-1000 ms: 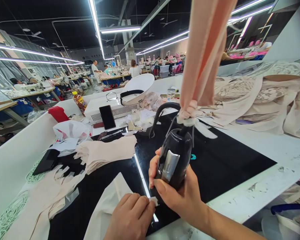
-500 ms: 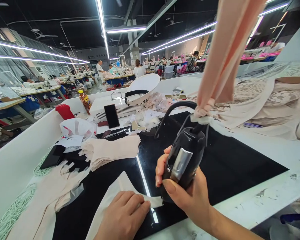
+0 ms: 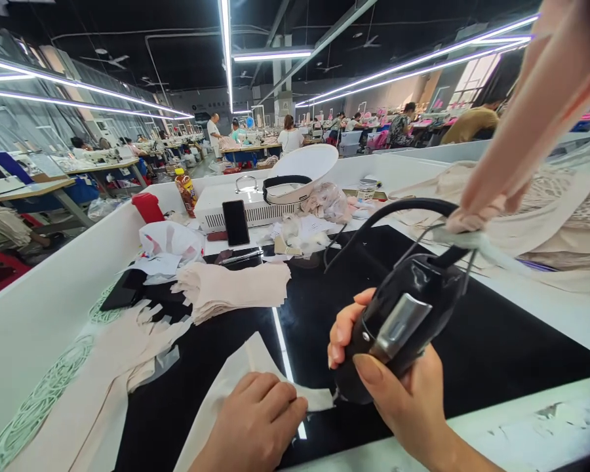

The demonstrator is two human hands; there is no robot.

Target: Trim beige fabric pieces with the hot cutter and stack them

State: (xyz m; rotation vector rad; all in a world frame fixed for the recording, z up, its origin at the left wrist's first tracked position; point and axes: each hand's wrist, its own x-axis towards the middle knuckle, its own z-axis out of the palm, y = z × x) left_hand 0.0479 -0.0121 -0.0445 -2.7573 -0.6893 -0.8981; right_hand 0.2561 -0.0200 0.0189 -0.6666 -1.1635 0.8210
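Black and glossy, the handheld tool (image 3: 388, 308) sits firmly in our right hand (image 3: 408, 400), fingers wrapped around it and thumb beside its silver lever (image 3: 406, 321). We hold it tilted near the front edge of the desk's black panel (image 3: 511, 354), its lower end just beside the tip of a pale fabric piece (image 3: 226, 387). Our left hand (image 3: 258, 419) lies on that fabric, fingers bent together; we cannot tell whether they pinch or only press it.
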